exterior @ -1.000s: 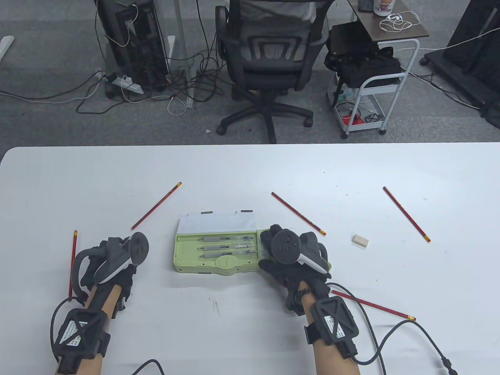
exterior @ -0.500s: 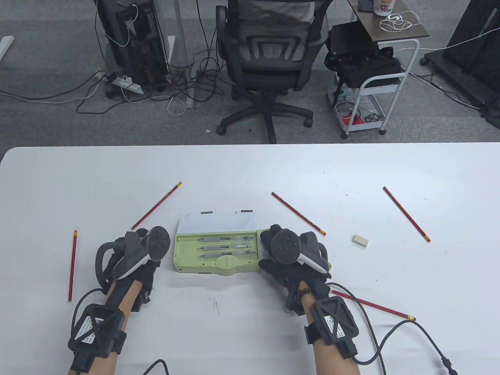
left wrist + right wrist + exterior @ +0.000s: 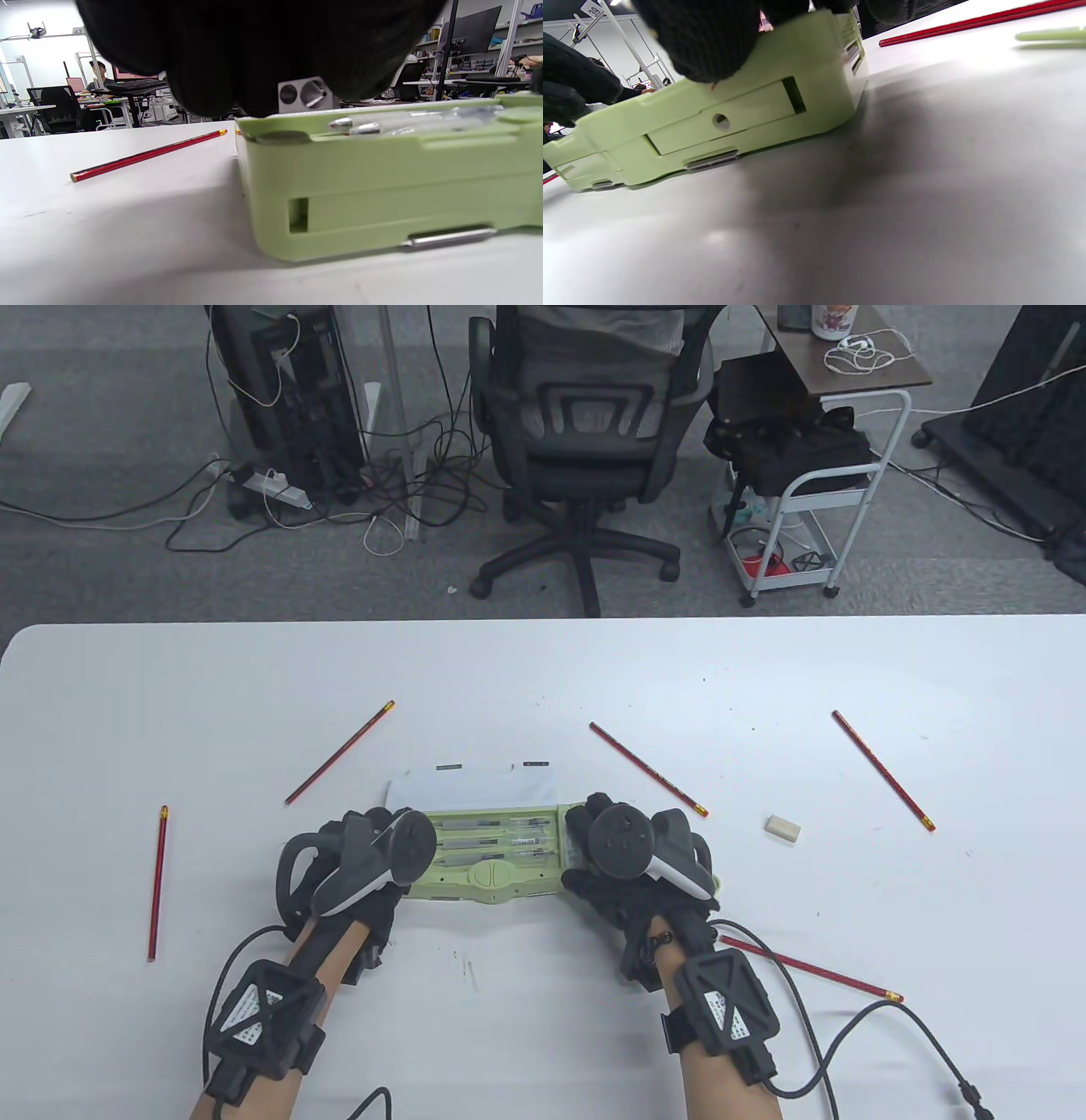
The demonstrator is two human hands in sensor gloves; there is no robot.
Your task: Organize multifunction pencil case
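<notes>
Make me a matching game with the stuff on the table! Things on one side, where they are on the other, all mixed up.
Things:
1. pencil case
2. eraser
3. pens
4. left hand

Places:
A. lying inside the green tray
B. alone on the table, right of the right hand
C. between the two hands
D. at the case's left end

Pairs: 1-C, 2-B, 3-A, 4-D

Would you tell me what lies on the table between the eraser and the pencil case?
In the table view, a red pencil lies slanted between the eraser and the pencil case.
</notes>
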